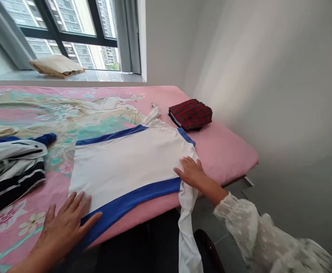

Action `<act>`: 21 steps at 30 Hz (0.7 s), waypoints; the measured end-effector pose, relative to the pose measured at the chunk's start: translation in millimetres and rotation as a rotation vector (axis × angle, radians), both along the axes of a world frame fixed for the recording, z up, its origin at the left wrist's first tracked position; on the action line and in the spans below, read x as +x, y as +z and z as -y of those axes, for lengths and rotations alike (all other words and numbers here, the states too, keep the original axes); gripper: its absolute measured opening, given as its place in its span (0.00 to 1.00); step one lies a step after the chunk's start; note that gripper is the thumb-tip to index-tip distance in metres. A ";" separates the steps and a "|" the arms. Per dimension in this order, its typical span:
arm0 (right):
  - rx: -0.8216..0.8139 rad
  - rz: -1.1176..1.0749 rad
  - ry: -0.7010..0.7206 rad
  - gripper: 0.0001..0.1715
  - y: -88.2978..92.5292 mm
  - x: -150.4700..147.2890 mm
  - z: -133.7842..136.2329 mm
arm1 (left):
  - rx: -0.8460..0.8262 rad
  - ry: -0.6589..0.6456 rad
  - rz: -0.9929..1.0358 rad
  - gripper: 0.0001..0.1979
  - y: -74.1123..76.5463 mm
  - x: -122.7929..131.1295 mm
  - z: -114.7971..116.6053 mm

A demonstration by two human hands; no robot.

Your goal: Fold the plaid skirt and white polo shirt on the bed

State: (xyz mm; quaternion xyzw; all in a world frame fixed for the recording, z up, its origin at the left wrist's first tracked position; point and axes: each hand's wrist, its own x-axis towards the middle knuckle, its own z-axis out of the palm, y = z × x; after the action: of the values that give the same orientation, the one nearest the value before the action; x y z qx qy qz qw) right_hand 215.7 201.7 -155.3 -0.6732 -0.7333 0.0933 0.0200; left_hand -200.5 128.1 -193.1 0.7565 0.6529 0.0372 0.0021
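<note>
Along the near edge of the bed, the white top lies spread, hem to the left, blue neckband to the right. Left hand: open, fingers spread, palm down at the near hem corner, thumb over the blue side panel. Right hand: open, palm down beside the near shoulder; no grip seen in either. Inferred: contact at both ends keeps the cloth flat and the near side straight.

Material: soft, thin-looking knit, faint creases across the body. Near sleeve hangs over the edge in a twisted tube, probably for lack of bed beneath it; far sleeve lies bunched on the cover.

Beyond the neckband: red tartan bundle, compact, squarish, apparently folded so as to hold its shape. Left of the hem: loose heap of garments, striped black and white, rumpled. Cover: pink, smooth, floral print. Farther out, on the windowsill: creased beige package.
</note>
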 end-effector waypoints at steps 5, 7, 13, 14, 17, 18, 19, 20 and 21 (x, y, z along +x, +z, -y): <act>0.195 -0.086 0.195 0.36 -3.7 -21.7 -46.7 | 0.066 -0.102 -0.044 0.30 15.5 68.3 -70.3; 0.143 -0.092 0.069 0.35 -26.3 8.4 -45.1 | 0.018 -0.091 -0.055 0.31 -0.1 75.1 -76.1; 0.430 -0.253 -0.413 0.23 -62.2 126.1 -2.8 | 0.042 -0.044 0.013 0.31 -23.8 72.7 -78.4; 0.434 -0.266 -0.423 0.21 -60.4 129.8 -0.9 | 0.075 -0.078 0.059 0.29 -19.0 87.6 -83.8; 0.433 -0.268 -0.445 0.19 -51.0 117.3 -5.9 | 0.138 -0.356 0.222 0.23 -1.1 164.1 -105.6; 0.420 -0.259 -0.452 0.19 -48.1 111.0 -9.0 | 0.125 -0.462 0.261 0.21 3.2 195.2 -112.6; 0.399 -0.250 -0.456 0.17 -46.0 106.3 -11.6 | 0.101 -0.548 0.282 0.21 5.9 226.1 -118.7; 0.376 -0.244 -0.458 0.15 -44.7 104.1 -13.4 | 0.063 -0.605 0.282 0.21 6.8 254.7 -123.4; 0.355 -0.245 -0.458 0.13 -44.1 104.5 -14.2 | 0.023 -0.633 0.272 0.22 6.0 279.7 -126.7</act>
State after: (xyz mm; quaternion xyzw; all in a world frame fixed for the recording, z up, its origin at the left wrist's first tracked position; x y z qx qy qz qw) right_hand 320.2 215.9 -199.5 -0.7906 -0.5596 0.0372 0.2459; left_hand 79.1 254.9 -187.1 0.9096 0.3794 0.1424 0.0920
